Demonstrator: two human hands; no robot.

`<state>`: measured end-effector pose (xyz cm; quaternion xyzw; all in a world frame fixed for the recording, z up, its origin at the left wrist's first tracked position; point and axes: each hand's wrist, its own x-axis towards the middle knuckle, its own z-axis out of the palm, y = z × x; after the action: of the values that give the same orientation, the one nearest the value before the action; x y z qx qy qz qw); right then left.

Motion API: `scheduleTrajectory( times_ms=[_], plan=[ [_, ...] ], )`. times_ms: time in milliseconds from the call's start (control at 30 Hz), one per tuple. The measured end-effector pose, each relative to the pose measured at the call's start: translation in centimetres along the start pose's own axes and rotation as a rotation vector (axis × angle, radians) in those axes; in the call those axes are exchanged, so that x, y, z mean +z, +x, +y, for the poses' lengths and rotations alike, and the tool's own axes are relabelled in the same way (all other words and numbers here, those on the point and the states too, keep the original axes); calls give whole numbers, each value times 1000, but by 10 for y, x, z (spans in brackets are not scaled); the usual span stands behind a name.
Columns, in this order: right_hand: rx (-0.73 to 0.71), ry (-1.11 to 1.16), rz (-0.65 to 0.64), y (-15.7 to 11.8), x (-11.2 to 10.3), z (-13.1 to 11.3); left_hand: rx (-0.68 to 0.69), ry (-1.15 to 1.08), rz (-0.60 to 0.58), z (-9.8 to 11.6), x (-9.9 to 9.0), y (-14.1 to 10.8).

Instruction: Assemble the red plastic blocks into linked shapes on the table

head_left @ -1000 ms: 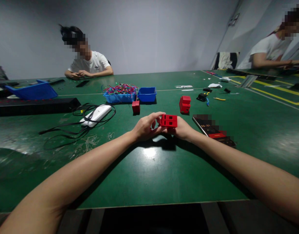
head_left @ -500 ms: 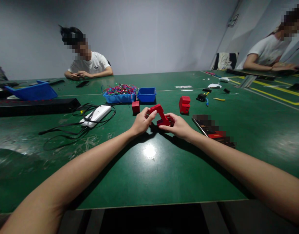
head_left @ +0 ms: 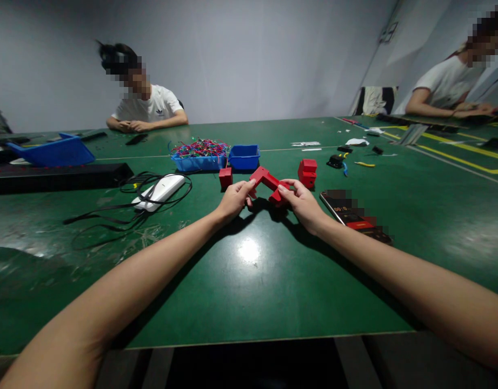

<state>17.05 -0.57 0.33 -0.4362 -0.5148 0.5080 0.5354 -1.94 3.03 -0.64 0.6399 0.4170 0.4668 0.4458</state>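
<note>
Both hands hold a red angular plastic piece [head_left: 269, 180] just above the green table [head_left: 249, 292]. My left hand [head_left: 235, 200] pinches its left end between thumb and fingers. The other end is gripped by my right hand [head_left: 303, 202], thumb on the near side. The piece bends in the middle, and my fingers partly cover both ends. Behind my left hand sits a small red block [head_left: 225, 178]. A taller, stepped red block [head_left: 307, 173] stands behind my right hand.
A blue bin of coloured wires [head_left: 200, 163] stands beside a blue bin [head_left: 244, 157]. Left lie a white power strip [head_left: 161, 192] and black cable; right, a phone [head_left: 346, 210] and wire pieces [head_left: 337, 161]. Two people sit at the table, one opposite [head_left: 151, 105], one far right [head_left: 439, 89].
The red piece has turned to a flatter, wider angle. My right hand has shifted slightly right and now pinches the piece's right end.
</note>
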Motion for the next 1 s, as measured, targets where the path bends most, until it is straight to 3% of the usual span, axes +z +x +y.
scheduleTrajectory(
  times_ms=[233, 433, 667, 900, 1000],
  plan=[
    [-106, -24, 101, 4, -3, 7, 22, 45, -48, 4, 1, -2],
    [-281, -143, 183, 5, -5, 8, 8, 151, -211, 11, 2, -11],
    [-426, -251, 49, -11, 8, -6, 119, 399, -180, 6, 0, -8],
    [-471, -254, -108, -15, 9, -1, 14, 246, -187, 6, -1, -4],
    [-497, -295, -146, -17, 7, 0, 51, 241, -232, 5, -2, -4]
  ],
)
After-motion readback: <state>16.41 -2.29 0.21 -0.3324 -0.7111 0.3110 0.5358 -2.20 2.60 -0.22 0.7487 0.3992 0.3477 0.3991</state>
